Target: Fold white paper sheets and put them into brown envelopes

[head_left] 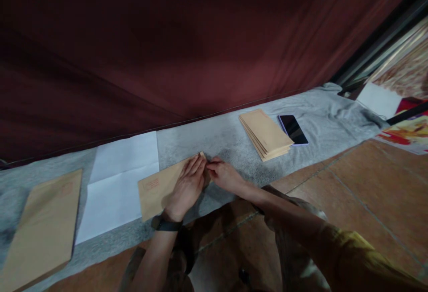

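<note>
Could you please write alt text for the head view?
A left hand lies flat on a brown envelope, the right hand at its right end. White paper lies left, stacked envelopes and a phone right, on grey cloth.

Brown paper envelope [169, 178], oblong, lying flat just below the centre of the frame. Its long axis slants, the left end lower and the right end higher. A small block of red print [153, 185], too blurred to read, marks the upper left of the exposed face. The right portion is largely covered; whether that end is sealed cannot be told.
</note>
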### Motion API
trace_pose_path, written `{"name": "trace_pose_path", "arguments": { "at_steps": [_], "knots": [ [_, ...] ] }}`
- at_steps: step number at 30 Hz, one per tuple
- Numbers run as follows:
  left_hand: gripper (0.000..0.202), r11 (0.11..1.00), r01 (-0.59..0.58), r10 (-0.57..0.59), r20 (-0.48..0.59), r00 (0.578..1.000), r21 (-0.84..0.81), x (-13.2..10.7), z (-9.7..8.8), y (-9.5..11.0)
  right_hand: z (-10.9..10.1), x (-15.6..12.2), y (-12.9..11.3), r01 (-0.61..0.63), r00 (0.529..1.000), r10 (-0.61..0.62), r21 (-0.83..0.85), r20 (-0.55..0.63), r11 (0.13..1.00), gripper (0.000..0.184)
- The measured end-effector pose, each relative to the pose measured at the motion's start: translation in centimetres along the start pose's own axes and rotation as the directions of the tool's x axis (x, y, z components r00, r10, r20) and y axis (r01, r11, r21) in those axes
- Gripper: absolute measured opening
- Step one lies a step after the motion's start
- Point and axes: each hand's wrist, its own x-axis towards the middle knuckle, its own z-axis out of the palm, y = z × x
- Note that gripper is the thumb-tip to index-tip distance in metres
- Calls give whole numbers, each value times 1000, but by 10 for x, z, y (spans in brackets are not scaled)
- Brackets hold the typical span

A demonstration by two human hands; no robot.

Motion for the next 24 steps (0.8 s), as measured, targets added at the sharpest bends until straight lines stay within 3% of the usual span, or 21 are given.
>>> {"name": "trace_pose_path", "arguments": {
  "at_steps": [7, 17, 24],
  "knots": [
    [53, 998, 31, -33, 26, 999, 46, 9, 4, -7, 12, -21, -8, 86, 995, -91, -128, -34, 988, 28],
    [53, 984, 54, -59, 23, 998, 167, 7, 5, -2, 53, -62, -11, 165, 971, -204, -269, -126, 949, 69],
    [52, 969, 66, -74, 23, 997, 238, 6, 3, 4, 66, -72, -9, 204, 955, -259, -313, -146, 928, 79]
  ]
}}
